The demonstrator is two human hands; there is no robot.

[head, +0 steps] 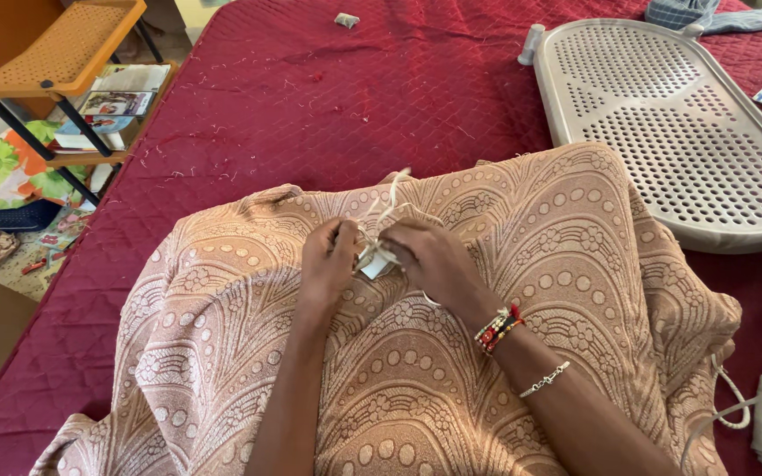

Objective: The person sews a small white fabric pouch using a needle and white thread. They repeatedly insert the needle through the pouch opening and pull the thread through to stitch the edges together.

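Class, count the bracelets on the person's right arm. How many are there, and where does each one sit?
2. A red beaded bracelet sits at the wrist; a thin silver chain bracelet sits farther up the forearm. No others show, though the arm's underside is hidden.

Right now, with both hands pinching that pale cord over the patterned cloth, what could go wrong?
The left hand and right hand meet on a thin cream cord with a small white piece between them; a slack grip could let the cord slip. The peach patterned cloth is heaped loosely, so it may bunch or slide on the red quilted bedcover. The bracelets on the right wrist might snag the weave.
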